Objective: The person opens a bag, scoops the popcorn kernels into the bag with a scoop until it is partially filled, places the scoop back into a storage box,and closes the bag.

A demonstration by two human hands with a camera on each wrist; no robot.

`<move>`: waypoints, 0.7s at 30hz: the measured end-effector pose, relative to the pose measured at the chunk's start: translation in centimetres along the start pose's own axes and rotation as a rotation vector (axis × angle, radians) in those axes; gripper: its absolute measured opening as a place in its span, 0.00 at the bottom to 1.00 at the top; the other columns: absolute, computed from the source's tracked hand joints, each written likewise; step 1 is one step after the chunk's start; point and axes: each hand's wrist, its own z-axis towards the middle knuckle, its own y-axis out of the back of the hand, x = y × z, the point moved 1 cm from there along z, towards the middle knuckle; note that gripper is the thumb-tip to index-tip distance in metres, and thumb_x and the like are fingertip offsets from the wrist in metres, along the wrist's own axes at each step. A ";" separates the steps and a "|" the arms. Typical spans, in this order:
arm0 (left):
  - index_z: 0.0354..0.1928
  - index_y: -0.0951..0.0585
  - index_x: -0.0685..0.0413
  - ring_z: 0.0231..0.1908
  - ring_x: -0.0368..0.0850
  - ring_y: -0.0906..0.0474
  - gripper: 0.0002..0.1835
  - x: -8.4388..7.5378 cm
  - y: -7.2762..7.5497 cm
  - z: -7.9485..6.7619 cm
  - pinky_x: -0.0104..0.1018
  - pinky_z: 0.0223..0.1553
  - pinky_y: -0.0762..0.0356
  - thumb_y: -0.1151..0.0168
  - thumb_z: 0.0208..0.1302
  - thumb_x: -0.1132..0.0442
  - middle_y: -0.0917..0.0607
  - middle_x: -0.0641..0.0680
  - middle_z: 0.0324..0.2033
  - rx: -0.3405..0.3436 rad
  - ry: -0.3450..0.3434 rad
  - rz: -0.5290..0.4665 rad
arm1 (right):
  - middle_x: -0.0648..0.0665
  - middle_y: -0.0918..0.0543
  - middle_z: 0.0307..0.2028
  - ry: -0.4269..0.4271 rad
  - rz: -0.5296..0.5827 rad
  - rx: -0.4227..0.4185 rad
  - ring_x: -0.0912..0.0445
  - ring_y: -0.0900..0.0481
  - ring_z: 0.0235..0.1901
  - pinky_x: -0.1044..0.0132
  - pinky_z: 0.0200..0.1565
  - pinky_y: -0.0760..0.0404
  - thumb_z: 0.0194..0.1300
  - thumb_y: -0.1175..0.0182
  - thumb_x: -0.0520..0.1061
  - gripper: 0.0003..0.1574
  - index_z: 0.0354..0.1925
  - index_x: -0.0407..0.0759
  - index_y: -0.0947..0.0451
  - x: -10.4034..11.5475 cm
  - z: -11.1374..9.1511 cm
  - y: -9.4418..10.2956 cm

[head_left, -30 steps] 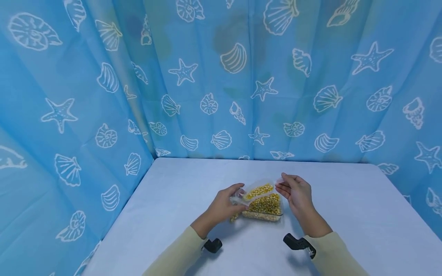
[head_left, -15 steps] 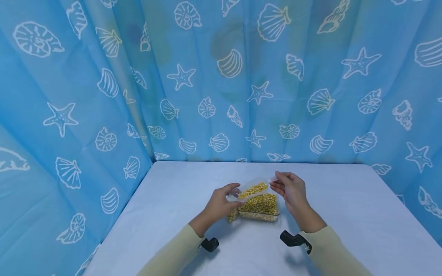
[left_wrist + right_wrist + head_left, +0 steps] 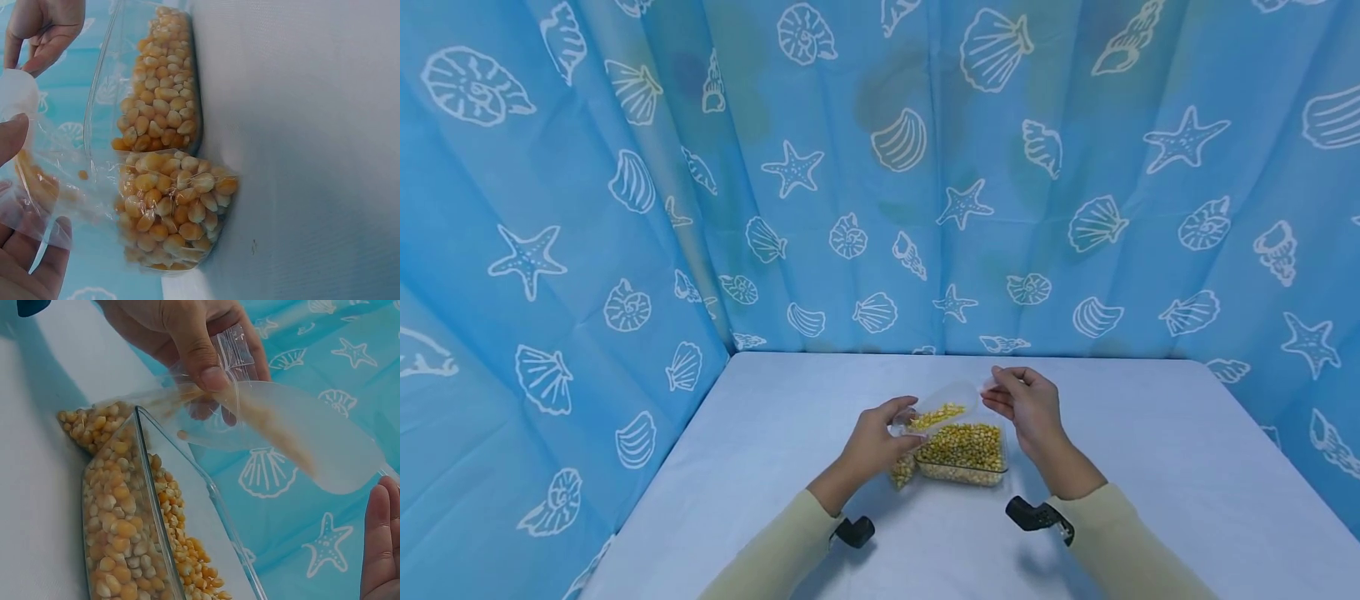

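Observation:
My right hand (image 3: 1028, 408) pinches the handle of a translucent white scoop (image 3: 331, 437), which tilts down to the left. Yellow corn kernels (image 3: 942, 415) lie along the scoop's lower part, and its tip is inside the mouth of a clear zip bag (image 3: 178, 212). Around that mouth, my left hand (image 3: 874, 440) grips the bag with thumb and fingers. Kernels fill the bag's bottom, which hangs beside the left end of a clear rectangular container (image 3: 1006, 467) heaped with corn. In the left wrist view, a loose kernel (image 3: 83, 175) shows inside the bag's neck.
A white-covered table (image 3: 775, 400) lies under everything. Blue curtains (image 3: 850, 167) with white shell and starfish prints stand behind it and on the left. Black wrist cameras (image 3: 856, 532) sit on both forearms.
The scoop has tilted further, its handle end rising a little. Kernels have slid down it toward the bag, leaving its upper part bare. My left hand keeps its grip on the bag.

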 end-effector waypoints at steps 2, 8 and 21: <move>0.64 0.26 0.45 0.57 0.46 0.25 0.31 0.0 0.0 -0.1 0.54 0.58 0.31 0.28 0.58 0.53 0.17 0.47 0.52 -0.004 0.013 0.002 | 0.45 0.18 0.28 -0.007 -0.001 -0.006 0.54 0.15 0.29 0.60 0.39 0.17 0.67 0.36 0.48 0.18 0.43 0.35 0.28 -0.1 0.0 0.0; 0.64 0.25 0.49 0.53 0.43 0.22 0.31 0.1 0.0 -0.1 0.52 0.56 0.28 0.29 0.59 0.54 0.16 0.46 0.50 -0.012 -0.014 0.009 | 0.44 0.18 0.29 -0.023 -0.011 -0.017 0.52 0.15 0.31 0.60 0.40 0.17 0.67 0.36 0.49 0.19 0.44 0.36 0.28 -0.5 0.2 0.0; 0.63 0.25 0.51 0.46 0.37 0.20 0.30 0.2 -0.3 -0.1 0.51 0.53 0.26 0.29 0.59 0.57 0.15 0.49 0.48 -0.025 -0.053 -0.023 | 0.44 0.17 0.29 0.018 0.006 0.010 0.51 0.15 0.30 0.59 0.40 0.17 0.66 0.36 0.49 0.20 0.43 0.34 0.28 -0.6 0.1 0.4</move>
